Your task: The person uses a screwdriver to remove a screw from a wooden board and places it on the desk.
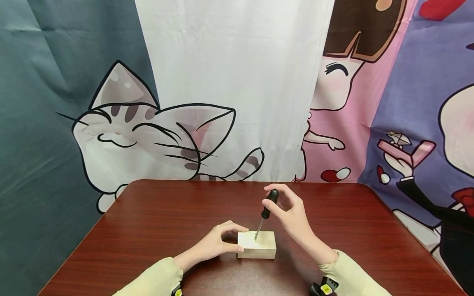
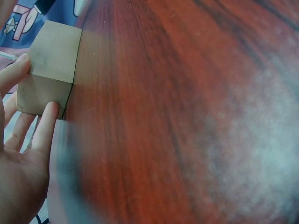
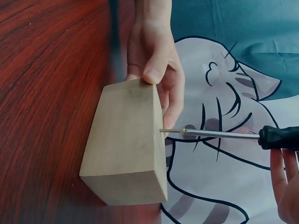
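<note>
A pale wooden block (image 1: 261, 251) lies on the table, its long side facing me. My left hand (image 1: 210, 242) holds the block's left end, thumb at the front and fingers toward the back. In the left wrist view, the fingertips press on the end of the block (image 2: 53, 51). My right hand (image 1: 294, 216) pinches the black handle of a screwdriver (image 1: 265, 213), which leans a little to the right over the block. In the right wrist view, the metal shaft of the screwdriver (image 3: 224, 134) meets a brass-coloured screw (image 3: 169, 130) standing out of the block's top face.
The reddish-brown wooden table (image 1: 166, 213) reaches back to a hanging cloth (image 1: 237, 61) printed with a cartoon cat and other figures. Pale yellow sleeves (image 1: 157, 277) cover both forearms, with dark devices strapped at the wrists.
</note>
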The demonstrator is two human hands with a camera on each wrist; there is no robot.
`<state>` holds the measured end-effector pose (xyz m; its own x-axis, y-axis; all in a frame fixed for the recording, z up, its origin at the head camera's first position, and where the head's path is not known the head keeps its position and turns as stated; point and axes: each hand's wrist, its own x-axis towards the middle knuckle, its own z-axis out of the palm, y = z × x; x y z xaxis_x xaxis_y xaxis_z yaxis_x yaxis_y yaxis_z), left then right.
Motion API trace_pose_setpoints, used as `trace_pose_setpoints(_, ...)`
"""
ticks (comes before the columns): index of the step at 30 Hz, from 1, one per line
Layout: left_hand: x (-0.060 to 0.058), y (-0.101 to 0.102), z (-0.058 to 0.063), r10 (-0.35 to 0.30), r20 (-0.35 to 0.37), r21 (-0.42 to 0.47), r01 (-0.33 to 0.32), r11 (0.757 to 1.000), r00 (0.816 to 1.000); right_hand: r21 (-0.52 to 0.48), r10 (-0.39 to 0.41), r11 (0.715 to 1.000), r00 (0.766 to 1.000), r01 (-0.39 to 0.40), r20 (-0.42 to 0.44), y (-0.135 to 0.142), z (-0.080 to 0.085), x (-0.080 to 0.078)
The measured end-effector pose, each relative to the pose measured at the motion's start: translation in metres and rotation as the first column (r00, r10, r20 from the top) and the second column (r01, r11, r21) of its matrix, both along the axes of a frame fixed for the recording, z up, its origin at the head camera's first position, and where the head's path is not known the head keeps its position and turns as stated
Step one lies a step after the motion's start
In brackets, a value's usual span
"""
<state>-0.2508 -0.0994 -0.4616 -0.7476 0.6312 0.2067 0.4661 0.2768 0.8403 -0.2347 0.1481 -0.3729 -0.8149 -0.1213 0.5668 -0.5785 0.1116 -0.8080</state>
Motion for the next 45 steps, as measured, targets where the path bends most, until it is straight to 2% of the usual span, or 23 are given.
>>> trace_pose_setpoints(6,-0.0007,0.0002,-0.0003,0.002,0.014,-0.005,-0.002,1.0,1.0,0.069,0.025,0.997,1.0,-0.024,-0.01,0.0034,0.0017,-0.0026)
trace_pose_setpoints(11,-0.0004,-0.0005,-0.0015,0.003,0.025,-0.003,-0.003,1.0,1.0,0.097,0.087,0.992,0.995,-0.082,-0.054,0.0058,0.0023,-0.0034)
trace_pose_setpoints(15,-0.0008,-0.0007,-0.0022,0.01,0.031,0.0,-0.01,1.0,0.999,0.062,0.146,0.988,0.988,-0.143,-0.056,0.0054,0.0025,-0.0032)
trace_pose_setpoints(19,-0.0012,-0.0008,-0.0033,0.007,0.003,0.009,-0.007,1.0,1.0,-0.003,0.193,0.981,0.981,-0.193,-0.033,0.0038,0.0018,-0.0037)
trace_pose_setpoints(22,-0.0008,-0.0009,-0.0036,0.0,-0.009,0.016,0.0,1.0,1.0,-0.02,0.167,0.986,0.985,-0.168,-0.044,0.0033,0.0007,-0.0036)
trace_pose_setpoints(27,-0.0001,-0.0005,-0.0029,-0.003,-0.014,0.017,0.003,1.0,1.0,-0.017,0.045,0.999,0.999,-0.046,-0.021,0.0033,0.0015,-0.0022)
trace_pose_setpoints(30,0.0002,0.0,-0.0026,-0.004,-0.023,0.025,0.005,1.0,1.0,-0.01,0.009,1.0,1.0,-0.009,0.001,0.0027,0.0013,-0.0016)
trace_pose_setpoints(37,-0.0012,0.001,-0.003,-0.01,-0.052,0.034,0.011,0.999,0.999,-0.013,0.004,1.0,1.0,-0.004,0.004,0.0013,0.0018,0.0004)
trace_pose_setpoints(45,-0.0001,-0.0001,-0.0032,-0.003,-0.026,0.021,0.003,1.0,1.0,0.074,0.004,0.997,1.0,-0.003,-0.009,0.0046,0.0017,0.0014)
